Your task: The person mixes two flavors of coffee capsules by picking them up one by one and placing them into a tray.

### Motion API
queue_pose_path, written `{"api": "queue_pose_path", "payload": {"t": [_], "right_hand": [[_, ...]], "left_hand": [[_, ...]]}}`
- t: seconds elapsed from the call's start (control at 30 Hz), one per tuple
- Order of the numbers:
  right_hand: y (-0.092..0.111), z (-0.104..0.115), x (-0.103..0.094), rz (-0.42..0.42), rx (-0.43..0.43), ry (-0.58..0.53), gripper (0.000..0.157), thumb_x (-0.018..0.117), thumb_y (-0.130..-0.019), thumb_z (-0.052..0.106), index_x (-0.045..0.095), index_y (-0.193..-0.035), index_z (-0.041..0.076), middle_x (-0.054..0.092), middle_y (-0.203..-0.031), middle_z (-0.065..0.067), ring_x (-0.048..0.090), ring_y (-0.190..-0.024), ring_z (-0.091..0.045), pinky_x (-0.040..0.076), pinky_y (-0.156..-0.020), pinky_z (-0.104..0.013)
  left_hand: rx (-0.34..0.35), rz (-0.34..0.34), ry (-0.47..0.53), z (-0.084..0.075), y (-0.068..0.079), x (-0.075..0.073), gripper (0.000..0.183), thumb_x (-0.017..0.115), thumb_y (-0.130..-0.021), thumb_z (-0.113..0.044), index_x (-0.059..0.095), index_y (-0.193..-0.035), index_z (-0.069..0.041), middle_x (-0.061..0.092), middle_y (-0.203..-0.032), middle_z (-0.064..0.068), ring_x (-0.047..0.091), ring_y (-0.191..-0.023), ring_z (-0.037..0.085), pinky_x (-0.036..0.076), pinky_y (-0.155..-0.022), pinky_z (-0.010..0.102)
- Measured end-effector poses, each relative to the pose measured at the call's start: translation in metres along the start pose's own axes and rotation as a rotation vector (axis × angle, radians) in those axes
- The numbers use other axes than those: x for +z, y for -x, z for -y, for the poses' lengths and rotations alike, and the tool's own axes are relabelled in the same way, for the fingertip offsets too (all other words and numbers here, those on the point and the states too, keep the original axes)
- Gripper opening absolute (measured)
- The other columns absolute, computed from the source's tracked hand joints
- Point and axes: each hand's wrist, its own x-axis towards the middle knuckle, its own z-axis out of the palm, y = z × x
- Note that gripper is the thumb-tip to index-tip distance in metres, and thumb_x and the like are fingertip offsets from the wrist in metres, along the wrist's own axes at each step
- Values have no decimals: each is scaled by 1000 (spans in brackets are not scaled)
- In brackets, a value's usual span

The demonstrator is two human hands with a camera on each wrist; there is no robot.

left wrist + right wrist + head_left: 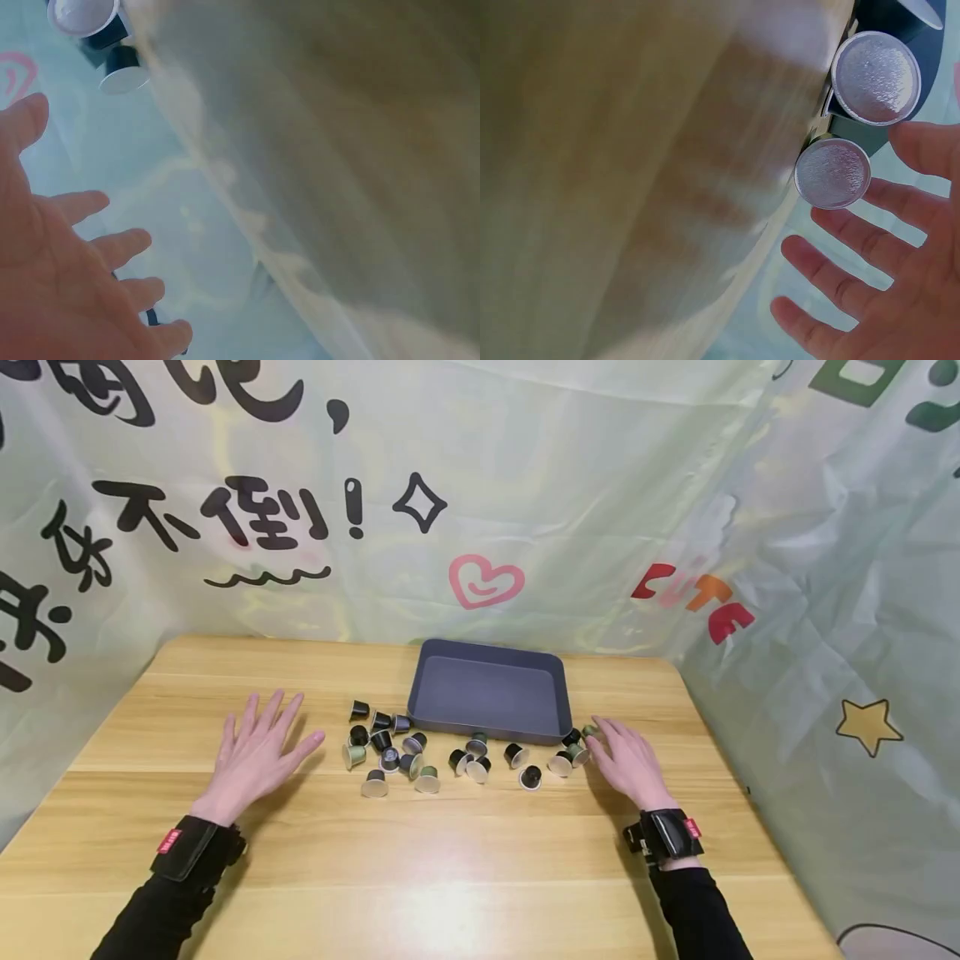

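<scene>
Capsules [427,781], black, grey or green, pale-lidded

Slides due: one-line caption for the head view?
A left hand and a right hand flank coffee capsules scattered beside a dark tray on a wooden table.

twenty visible coffee capsules [427,780], one tray [489,690], one table [360,868]

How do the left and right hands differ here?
The left hand is apart from the pods, to their left; the right hand is right beside their right end.
In the wrist views, a pod partly hides the right hand's fingers; none hides the left hand.
Both hands are open, with black wrist straps.
</scene>
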Motion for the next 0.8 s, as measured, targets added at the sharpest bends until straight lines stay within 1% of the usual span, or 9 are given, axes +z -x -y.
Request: {"api": "queue_pose_path", "payload": {"t": [0.07, 0.2, 0.27, 0.37, 0.43, 0.5, 0.57, 0.7, 0.8], "right_hand": [[-3, 0, 1, -4, -13, -6, 51, 49, -105, 27, 45, -147, -1, 48, -147, -32, 47, -133, -53, 35, -113, -69], [-7, -1, 2, -1, -26, -30, 49, 52, -104, 24, 47, -145, -3, 58, -134, -33, 55, -121, -53, 42, -106, -67], [-10, -1, 3, 3, -34, -52, 49, 53, -103, 23, 49, -143, -5, 62, -124, -31, 59, -113, -50, 46, -101, -65], [-13, -1, 2, 18, -38, -90, 47, 55, -103, 21, 50, -140, -7, 64, -114, -27, 61, -104, -44, 49, -95, -62], [-15, -2, 2, 37, -33, -114, 47, 56, -102, 20, 51, -139, -8, 64, -112, -27, 62, -101, -41, 51, -91, -60], [-17, -2, 1, 58, -27, -134, 46, 57, -101, 19, 52, -137, -9, 64, -112, -27, 62, -101, -40, 51, -92, -59], [-18, -2, 0, 75, -30, -144, 45, 58, -100, 18, 53, -135, -10, 63, -115, -30, 62, -103, -42, 51, -93, -61], [-21, -3, -1, 86, -40, -158, 42, 59, -99, 17, 56, -130, -12, 63, -122, -34, 63, -109, -47, 51, -97, -62], [-22, -5, -2, 96, -44, -172, 39, 60, -98, 15, 58, -127, -12, 66, -119, -33, 67, -105, -45, 55, -93, -59]], "left_hand": [[1, 11, 11, 0, -1, -1, 85, 37, -101, -64, 9, -162, -13, -1, -168, 24, -11, -152, 52, -13, -118, 75], [19, 49, 64, -3, -4, -4, 84, 37, -103, -61, 5, -162, -11, 1, -167, 26, -7, -150, 57, -11, -115, 78], [37, 69, 119, -5, -6, -5, 84, 39, -103, -59, 5, -162, -10, 3, -166, 27, -5, -149, 59, -9, -115, 79], [81, 86, 225, -9, -9, -5, 82, 44, -104, -51, 9, -161, -3, 9, -165, 30, 4, -148, 61, -1, -117, 78], [105, 100, 302, -12, -10, -4, 81, 48, -104, -45, 11, -160, 1, 11, -164, 31, 10, -148, 60, 5, -119, 76], [131, 110, 354, -15, -13, -3, 79, 50, -104, -40, 13, -158, 4, 14, -163, 33, 16, -147, 59, 11, -119, 75], [138, 126, 393, -18, -15, -1, 80, 52, -104, -38, 13, -158, 5, 15, -163, 33, 19, -147, 58, 14, -119, 74], [150, 136, 430, -23, -22, 3, 77, 53, -104, -35, 15, -157, 7, 18, -161, 35, 24, -144, 58, 19, -118, 74], [156, 137, 434, -24, -27, 7, 76, 53, -104, -32, 16, -156, 9, 20, -159, 37, 27, -142, 59, 23, -117, 74]]}}
